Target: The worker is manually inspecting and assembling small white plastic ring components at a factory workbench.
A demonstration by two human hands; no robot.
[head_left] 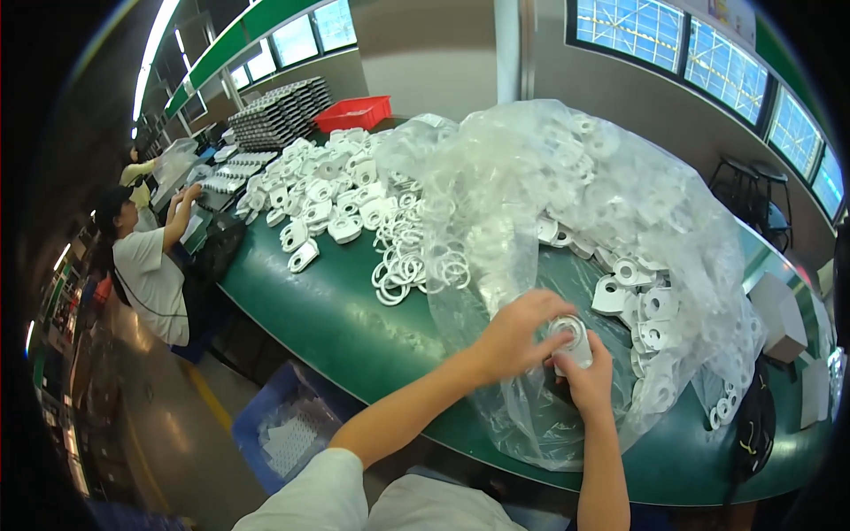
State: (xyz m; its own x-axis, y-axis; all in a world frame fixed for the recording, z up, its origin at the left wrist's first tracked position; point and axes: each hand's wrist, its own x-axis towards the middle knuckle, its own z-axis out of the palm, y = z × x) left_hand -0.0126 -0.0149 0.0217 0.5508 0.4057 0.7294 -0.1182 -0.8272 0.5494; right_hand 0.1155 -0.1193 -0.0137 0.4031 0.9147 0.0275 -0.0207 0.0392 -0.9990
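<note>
My right hand (589,380) grips a small white plastic part (580,352) with a rounded end, held above the clear plastic sheet. A white ring (569,329) shows at the round end of this part. My left hand (518,334), slightly blurred, reaches over from the left with its fingers curled at the ring. Part of the ring is hidden behind those fingers. More white plastic parts (655,305) of the same kind lie in the large clear plastic bag (505,239) beyond and right of my hands. A pile of loose white rings (409,265) sits left of the bag.
A heap of white parts (341,190) covers the far left of the green table (328,296). Behind are stacked trays (279,111) and a red bin (354,113). A blue bin (266,425) stands below the table's edge. A co-worker (146,257) works at left; a white box (779,314) is at right.
</note>
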